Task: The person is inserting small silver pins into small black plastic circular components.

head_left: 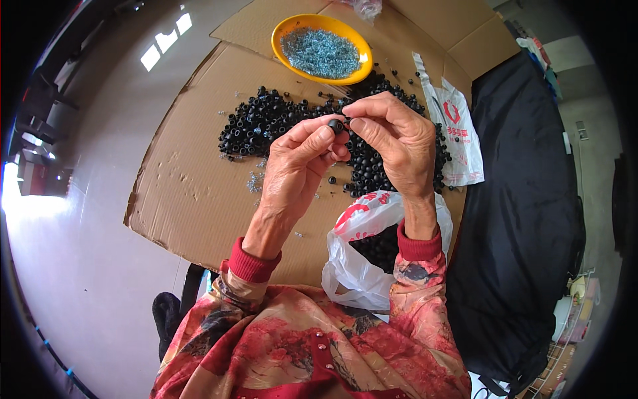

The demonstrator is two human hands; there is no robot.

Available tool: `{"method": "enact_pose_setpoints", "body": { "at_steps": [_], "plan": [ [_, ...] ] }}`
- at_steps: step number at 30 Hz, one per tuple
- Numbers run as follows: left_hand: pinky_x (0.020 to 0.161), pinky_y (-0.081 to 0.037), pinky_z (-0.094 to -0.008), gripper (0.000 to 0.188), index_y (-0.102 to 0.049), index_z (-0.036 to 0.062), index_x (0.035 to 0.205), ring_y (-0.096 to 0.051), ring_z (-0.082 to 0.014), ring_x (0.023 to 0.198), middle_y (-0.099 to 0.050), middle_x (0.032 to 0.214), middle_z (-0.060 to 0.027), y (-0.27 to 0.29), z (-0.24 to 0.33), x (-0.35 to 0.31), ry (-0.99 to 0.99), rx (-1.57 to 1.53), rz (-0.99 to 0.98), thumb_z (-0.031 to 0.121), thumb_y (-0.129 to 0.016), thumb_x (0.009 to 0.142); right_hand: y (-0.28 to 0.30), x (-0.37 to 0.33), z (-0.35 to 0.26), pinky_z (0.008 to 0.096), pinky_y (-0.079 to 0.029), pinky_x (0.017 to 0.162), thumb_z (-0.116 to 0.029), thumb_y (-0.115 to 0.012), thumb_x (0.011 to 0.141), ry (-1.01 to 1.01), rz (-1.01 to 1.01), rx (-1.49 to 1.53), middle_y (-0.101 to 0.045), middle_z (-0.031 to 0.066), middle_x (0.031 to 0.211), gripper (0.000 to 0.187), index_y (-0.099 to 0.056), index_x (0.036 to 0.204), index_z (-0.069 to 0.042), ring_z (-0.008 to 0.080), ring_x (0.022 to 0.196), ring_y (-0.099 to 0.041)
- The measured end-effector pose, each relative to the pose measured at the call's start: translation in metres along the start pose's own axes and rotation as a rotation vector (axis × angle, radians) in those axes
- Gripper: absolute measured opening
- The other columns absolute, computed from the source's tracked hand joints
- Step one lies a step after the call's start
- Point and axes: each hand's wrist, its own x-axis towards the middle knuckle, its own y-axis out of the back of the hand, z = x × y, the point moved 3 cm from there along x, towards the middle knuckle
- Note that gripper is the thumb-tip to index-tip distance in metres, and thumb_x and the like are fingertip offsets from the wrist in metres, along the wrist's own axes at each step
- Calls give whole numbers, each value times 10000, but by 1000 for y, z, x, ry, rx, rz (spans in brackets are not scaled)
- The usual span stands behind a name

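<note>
A small black cap, round with a hollow end, is pinched between the thumb and fingers of my left hand. Close beside it, my right hand has its thumb and index finger drawn together near the cap's opening. Whatever sits between those right fingertips is too small to make out. Beneath and beyond both hands spreads a pile of similar black caps. Under my right wrist stands an open white plastic bag with more black pieces inside.
A yellow bowl full of small clear bluish pieces stands at the far side of the cardboard sheet. A flattened white bag lies right of the pile. Black fabric covers something farther right. Stray clear pieces dot the cardboard.
</note>
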Motion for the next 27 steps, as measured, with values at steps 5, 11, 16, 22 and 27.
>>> {"method": "enact_pose_setpoints", "body": {
  "at_steps": [5,11,16,22,27],
  "plan": [
    [731,-496,-333,217,-579,-11,1041,-590,-153,726,-630,874,-93,-5,1,-2,32,22,31,116,-556,866,1,-1,-11,245,-489,676,32,-623,748,89,3,-93,-635,68,823,122,-646,861,-9,137,758,-612],
    [711,-508,-335,216,-568,-15,1035,-610,-139,714,-633,873,-93,-3,0,-4,72,-30,35,123,-552,869,-1,3,-16,250,-496,652,56,-623,722,218,-61,-198,-632,72,805,149,-645,848,-21,157,724,-617],
    [735,-507,-326,237,-570,-34,1039,-595,-154,736,-627,893,-109,-5,-3,-3,105,-99,5,114,-576,855,3,7,-15,254,-498,649,71,-617,706,273,-99,-238,-629,70,799,166,-647,839,-24,160,725,-617],
    [743,-509,-335,221,-560,-32,1034,-596,-159,741,-621,885,-107,-5,-3,-5,125,-122,-2,118,-549,872,6,11,-14,255,-499,649,89,-604,694,254,-198,-209,-628,67,798,167,-644,822,-10,156,733,-615],
    [742,-512,-333,206,-558,-24,1022,-601,-154,740,-625,880,-106,-11,-4,-7,156,-185,-18,124,-540,878,8,12,-14,253,-497,659,66,-627,706,193,-210,-155,-630,66,810,162,-631,851,-6,149,742,-616]
  ]
}}
